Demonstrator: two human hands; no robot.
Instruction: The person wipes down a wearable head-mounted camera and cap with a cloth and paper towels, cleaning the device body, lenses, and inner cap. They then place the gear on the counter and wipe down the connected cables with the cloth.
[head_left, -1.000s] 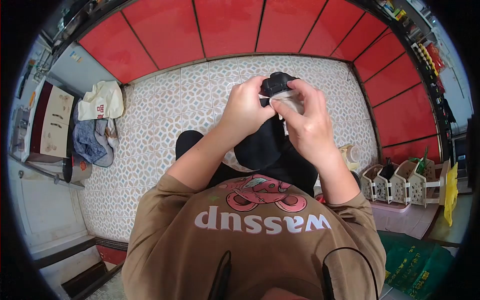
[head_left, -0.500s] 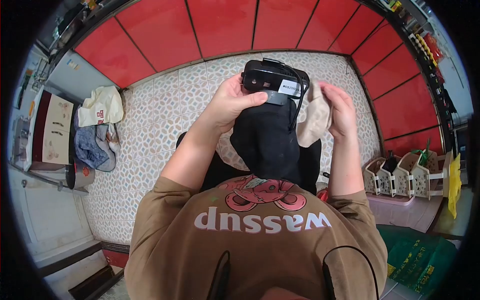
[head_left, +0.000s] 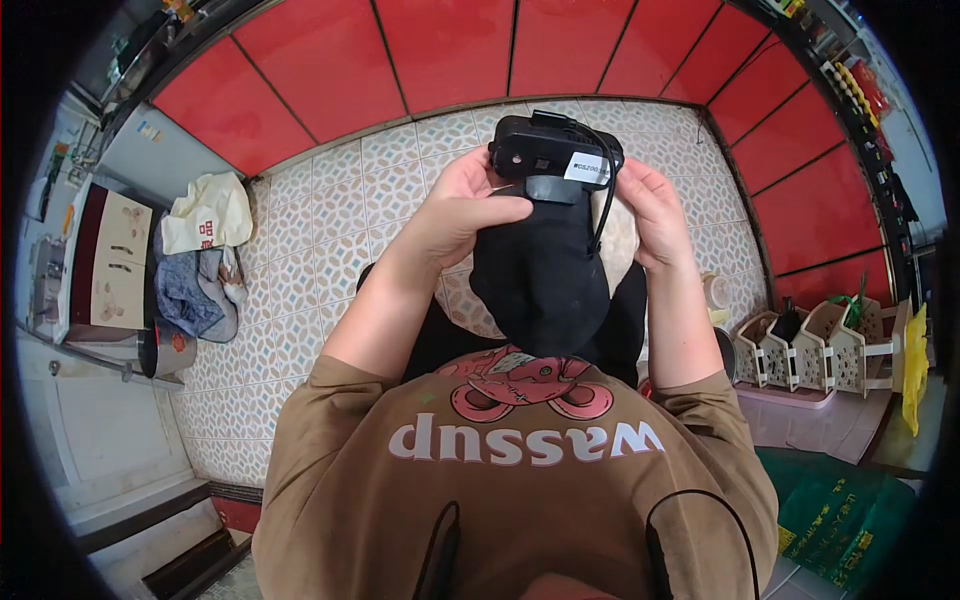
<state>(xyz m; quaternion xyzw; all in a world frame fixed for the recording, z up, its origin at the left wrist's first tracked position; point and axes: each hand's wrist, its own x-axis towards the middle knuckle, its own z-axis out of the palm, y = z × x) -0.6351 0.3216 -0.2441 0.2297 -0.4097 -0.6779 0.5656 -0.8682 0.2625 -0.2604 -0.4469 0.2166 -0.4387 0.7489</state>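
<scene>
- Near the left edge of the patterned floor (head_left: 310,290), a cream bag (head_left: 208,212) overlapped some blue-grey cloth (head_left: 188,292); what the bag held could not be told.
- The left hand (head_left: 462,208) gripped the left end of a black device (head_left: 550,150), its thumb laid across the lower front and its fingers bent behind.
- The black device was above the floor, toward its far edge; its long axis ran crosswise, dipping slightly rightward, its labelled face toward the person, with black fabric (head_left: 540,280) beneath.
- The right hand (head_left: 655,215) curled at the device's right end, beside pale cloth (head_left: 620,235); whether it gripped either could not be told.
- By the floor's right edge, a basket rack (head_left: 815,358) held green stalks (head_left: 855,308).
</scene>
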